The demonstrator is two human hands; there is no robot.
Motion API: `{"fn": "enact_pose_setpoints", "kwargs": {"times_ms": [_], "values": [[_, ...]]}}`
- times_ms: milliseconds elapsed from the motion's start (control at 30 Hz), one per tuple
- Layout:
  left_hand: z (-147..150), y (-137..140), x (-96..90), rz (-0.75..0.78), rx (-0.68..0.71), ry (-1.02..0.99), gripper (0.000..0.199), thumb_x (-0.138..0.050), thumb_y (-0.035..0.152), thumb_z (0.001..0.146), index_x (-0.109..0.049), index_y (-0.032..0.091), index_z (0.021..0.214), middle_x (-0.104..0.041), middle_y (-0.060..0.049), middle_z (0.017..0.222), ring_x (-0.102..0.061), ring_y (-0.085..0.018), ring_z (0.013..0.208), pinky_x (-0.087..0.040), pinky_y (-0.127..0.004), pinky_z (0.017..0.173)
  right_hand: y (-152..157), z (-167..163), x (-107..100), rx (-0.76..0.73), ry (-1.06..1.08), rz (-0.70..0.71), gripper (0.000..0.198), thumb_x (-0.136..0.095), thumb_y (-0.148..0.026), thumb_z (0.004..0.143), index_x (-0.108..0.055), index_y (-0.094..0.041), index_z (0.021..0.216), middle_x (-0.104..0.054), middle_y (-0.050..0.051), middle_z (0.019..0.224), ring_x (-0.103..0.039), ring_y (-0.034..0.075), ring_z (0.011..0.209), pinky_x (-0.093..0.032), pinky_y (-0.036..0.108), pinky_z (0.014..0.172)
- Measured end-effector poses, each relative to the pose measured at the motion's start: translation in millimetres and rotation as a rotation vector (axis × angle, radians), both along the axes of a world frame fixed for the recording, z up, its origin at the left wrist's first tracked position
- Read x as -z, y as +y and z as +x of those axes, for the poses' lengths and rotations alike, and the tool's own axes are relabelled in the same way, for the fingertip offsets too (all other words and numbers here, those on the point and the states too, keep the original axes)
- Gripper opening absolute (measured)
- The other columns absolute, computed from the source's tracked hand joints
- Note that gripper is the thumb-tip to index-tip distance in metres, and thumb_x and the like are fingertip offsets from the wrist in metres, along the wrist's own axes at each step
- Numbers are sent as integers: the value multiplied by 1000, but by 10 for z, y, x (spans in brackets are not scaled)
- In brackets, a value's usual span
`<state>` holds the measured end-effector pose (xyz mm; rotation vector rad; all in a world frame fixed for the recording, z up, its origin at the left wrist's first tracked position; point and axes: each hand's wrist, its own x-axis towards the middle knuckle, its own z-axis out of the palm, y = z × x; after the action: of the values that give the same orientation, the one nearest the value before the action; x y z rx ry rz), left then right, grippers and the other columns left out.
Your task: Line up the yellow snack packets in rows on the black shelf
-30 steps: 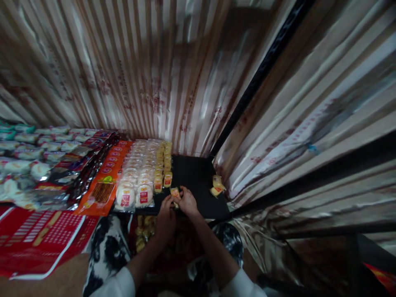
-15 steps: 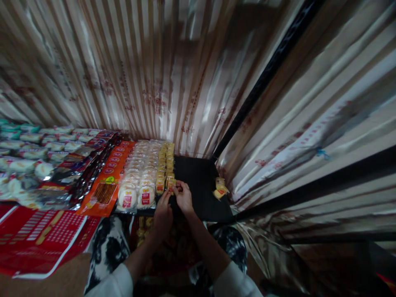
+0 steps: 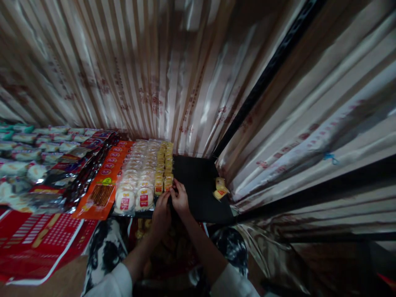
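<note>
My left hand [image 3: 162, 211] and my right hand [image 3: 180, 199] meet at the near end of a double row of small yellow snack packets [image 3: 160, 167] standing on a black shelf [image 3: 201, 181]. Their bent fingers close at the lower edge and right side of the front yellow packet [image 3: 168, 182], and the fingertips partly cover it. Left of this row, clear packs of round white crackers [image 3: 144, 199] stand in two columns with red labels. Two loose yellow packets [image 3: 220, 188] lie at the shelf's right end.
Further left are orange snack bags [image 3: 102, 194], dark shiny bags [image 3: 66, 175] and many white-wrapped packets [image 3: 23, 154]. A red bag [image 3: 34, 243] hangs below the shelf edge. More yellow packets sit in a container between my knees. Striped sheeting [image 3: 154, 74] and a black pole [image 3: 247, 107] stand behind.
Both hands have drawn slightly down toward me, uncovering more of the front yellow packet, which stands in line with its row. The view has shifted a little.
</note>
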<state>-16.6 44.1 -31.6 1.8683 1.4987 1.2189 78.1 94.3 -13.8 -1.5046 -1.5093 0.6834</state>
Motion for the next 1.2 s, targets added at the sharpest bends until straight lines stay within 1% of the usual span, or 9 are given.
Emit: {"fn": "enact_pose_setpoints", "kwargs": {"times_ms": [133,500,600,700,767,867,1000,1133,1200], "values": [[-21,21,-7,-2,-3,-30,52,-33,2,75,-47,13,124,-50,-14,128,-44,-21,122,-35,-46,104,23,-21,-10,-30,-130,50,43,-41,-21,84,-50,-20,126,-57,10,119,-53,19,110,-44,32,95],[-23,21,136,41,-14,-9,44,-33,5,80,-47,15,120,-51,-13,124,-46,-20,119,-39,-44,101,-19,28,-79,-40,-269,61,45,-39,-21,84,-48,-17,128,-56,9,122,-51,19,111,-41,32,96],[-33,-10,123,68,-51,-6,40,-34,5,80,-51,16,115,-55,-11,116,-51,-20,112,-42,-45,98,-74,305,-205,68,-374,158,43,-36,-23,87,-47,-15,128,-54,10,125,-45,21,115,-36,36,100],[-19,-66,74,80,-31,8,40,-35,4,78,-53,16,111,-55,-11,113,-52,-20,109,-44,-43,96,-114,736,-348,280,-554,178,40,-34,-25,89,-50,-15,125,-45,9,134,-36,24,121,-29,41,104],[20,-105,32,84,-17,18,40,-35,3,77,-53,17,111,-55,-10,113,-53,-19,109,-45,-41,96,-122,1023,-419,445,-658,95,41,-36,-27,89,-49,-17,126,-37,10,140,-29,29,126,-27,46,103],[112,-154,-21,103,1,31,39,-35,3,78,-53,18,109,-54,-10,113,-54,-18,108,-46,-39,94,-123,1333,-460,544,-760,-109,42,-39,-33,88,-48,-21,128,-32,13,142,-27,34,128,-28,50,101],[221,-210,-58,109,55,51,38,-34,2,78,-52,18,107,-53,-9,115,-54,-17,108,-48,-36,92,-166,1447,-393,519,-790,-238,43,-43,-31,87,-48,-23,129,-41,11,138,-36,34,123,-31,48,98],[262,-253,-72,88,70,62,36,-34,2,78,-53,18,105,-52,-10,116,-54,-17,107,-49,-35,91,-271,1306,-233,425,-841,-116,42,-41,-25,87,-49,-20,128,-51,8,131,-21,32,132,-19,50,105],[266,-266,-77,90,70,60,36,-34,2,78,-54,18,104,-53,-10,116,-55,-17,108,-49,-35,91,-322,1176,-146,327,-802,-62,41,-40,-22,87,-50,-20,127,-54,6,127,-17,29,135,-20,48,106]]}}
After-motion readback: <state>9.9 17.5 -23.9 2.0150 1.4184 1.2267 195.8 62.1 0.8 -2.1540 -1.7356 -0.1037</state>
